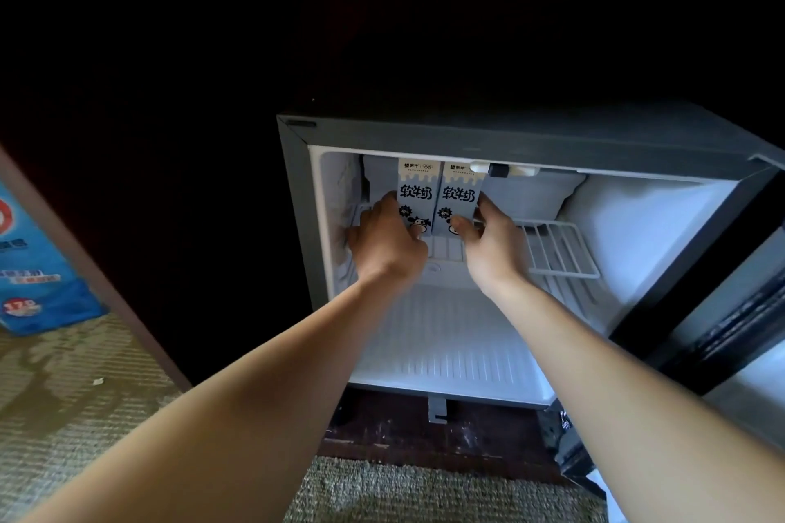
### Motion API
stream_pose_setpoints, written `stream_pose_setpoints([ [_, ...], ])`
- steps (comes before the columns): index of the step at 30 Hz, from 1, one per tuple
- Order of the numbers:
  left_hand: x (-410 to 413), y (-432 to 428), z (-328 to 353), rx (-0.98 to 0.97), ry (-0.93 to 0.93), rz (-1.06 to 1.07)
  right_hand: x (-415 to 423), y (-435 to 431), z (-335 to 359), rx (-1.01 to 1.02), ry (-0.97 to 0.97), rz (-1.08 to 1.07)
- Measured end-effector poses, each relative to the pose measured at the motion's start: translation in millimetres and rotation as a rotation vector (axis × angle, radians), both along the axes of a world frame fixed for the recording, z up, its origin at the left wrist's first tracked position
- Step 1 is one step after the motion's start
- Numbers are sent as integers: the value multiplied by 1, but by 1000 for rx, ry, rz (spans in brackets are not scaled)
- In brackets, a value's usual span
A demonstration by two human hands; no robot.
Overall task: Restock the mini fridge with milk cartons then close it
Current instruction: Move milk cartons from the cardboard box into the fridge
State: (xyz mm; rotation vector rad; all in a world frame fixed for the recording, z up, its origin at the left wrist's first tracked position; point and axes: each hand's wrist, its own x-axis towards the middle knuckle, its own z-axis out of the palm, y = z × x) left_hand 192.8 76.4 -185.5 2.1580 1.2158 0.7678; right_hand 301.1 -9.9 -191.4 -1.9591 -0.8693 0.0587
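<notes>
Closest to us, at 6 o'clock, lies the tan woven carpet. On it, out at 9 o'clock, is a shiny blue packet with red and white print. Our two bare arms reach up from 7 and 5 o'clock into the dark grey mini fridge with the white inside. It stands open, and its dark fridge door is swung out at 3 o'clock. Our left hand has its fingers curled round the left milk carton, a tall white and pale blue paper box with black letters and a little cow. Our right hand grips the right milk carton, which looks just the same. The thumb is on its front and the fingers go round its 3 o'clock side. Both cartons are upright, side by side and touching, at the white wire shelf, in the part toward 9 o'clock. Our hands hide their bottoms, so we cannot tell if they rest on it.
</notes>
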Motion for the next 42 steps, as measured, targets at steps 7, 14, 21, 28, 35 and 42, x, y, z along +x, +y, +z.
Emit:
stream_pose_setpoints([
  [7,6,-5,3,26,42,84,3,12,-10,-105,-44,-106],
  [14,9,-1,-2,100,44,104,10,15,-14,-147,-66,-102],
  [21,6,-2,0,69,80,51,10,10,-10,-184,-43,-41],
  [28,-24,-19,2,-33,81,-155,-20,-18,-4,-295,-216,5],
  [35,-74,-43,23,46,450,-354,-68,-57,19,-599,-291,197],
  [42,-155,-66,67,174,673,-534,-121,-90,71,-690,-331,441],
])
